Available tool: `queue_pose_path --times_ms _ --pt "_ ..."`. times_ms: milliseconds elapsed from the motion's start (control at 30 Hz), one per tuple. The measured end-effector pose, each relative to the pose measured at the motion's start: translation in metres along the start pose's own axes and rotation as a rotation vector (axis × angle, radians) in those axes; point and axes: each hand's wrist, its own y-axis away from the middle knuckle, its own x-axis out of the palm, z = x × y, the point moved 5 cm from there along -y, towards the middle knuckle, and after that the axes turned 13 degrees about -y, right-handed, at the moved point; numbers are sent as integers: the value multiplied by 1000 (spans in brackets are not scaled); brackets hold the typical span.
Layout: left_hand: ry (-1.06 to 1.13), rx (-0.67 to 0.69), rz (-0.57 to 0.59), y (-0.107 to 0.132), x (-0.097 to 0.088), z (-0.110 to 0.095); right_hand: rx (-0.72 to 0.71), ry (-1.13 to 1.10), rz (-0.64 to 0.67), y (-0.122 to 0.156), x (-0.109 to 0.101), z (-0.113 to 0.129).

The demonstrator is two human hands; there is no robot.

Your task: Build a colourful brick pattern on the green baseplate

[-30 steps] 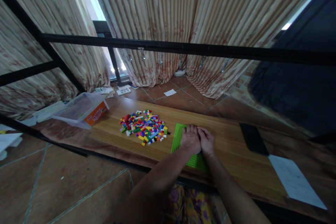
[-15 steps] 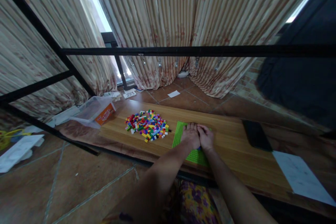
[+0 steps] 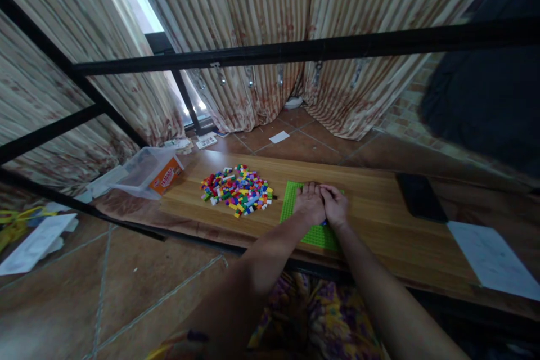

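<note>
A green studded baseplate (image 3: 288, 206) lies on the wooden board, with both hands over it. My left hand (image 3: 310, 203) rests palm down on the plate, its fingers stretched out flat. Close against its right side is my right hand (image 3: 336, 206), fingers bent and pressed together; what they hold, if anything, is hidden. A small bit of blue-purple (image 3: 324, 223) peeks out between the two hands, too covered to make out. To the left of the plate spreads a heap of colourful toy bricks (image 3: 240, 190).
A clear plastic box (image 3: 141, 171) with an orange label stands at the board's left end. On the right lie a black phone-like slab (image 3: 421, 197) and a white paper sheet (image 3: 491, 256). A black metal rail (image 3: 270, 55) crosses in front of the curtains.
The view has tilted and shifted slightly, so the board sits higher in the picture. Both hands stay together on the green baseplate with little visible movement.
</note>
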Motion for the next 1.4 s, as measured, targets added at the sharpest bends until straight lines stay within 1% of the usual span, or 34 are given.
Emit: queue_pose_path --times_ms 400,500,667,800,900,1000,1100,1167,1267,1333,1400 --pt "31 2 -63 2 1 1 -11 25 -4 4 1 8" --pt "33 5 -57 2 0 2 -3 8 -14 5 1 7" --pt "36 -4 -9 4 3 0 18 -22 11 7 1 5" --pt "35 -22 -11 10 6 0 11 -28 31 13 1 7" --pt "23 -4 -22 15 6 1 0 -9 2 19 2 7" --pt "33 29 -67 18 3 6 -5 11 -53 24 4 7" --pt "101 26 -121 18 -1 11 -1 39 -66 25 9 9" --pt "185 9 -144 18 -4 15 7 48 -58 24 11 12" --pt "323 -1 -209 21 -12 24 22 56 3 20 14 15" --pt "382 -9 -292 30 -20 38 35 70 42 18 16 15" --pt "417 -55 -380 45 -27 62 56 79 40 17 16 12"
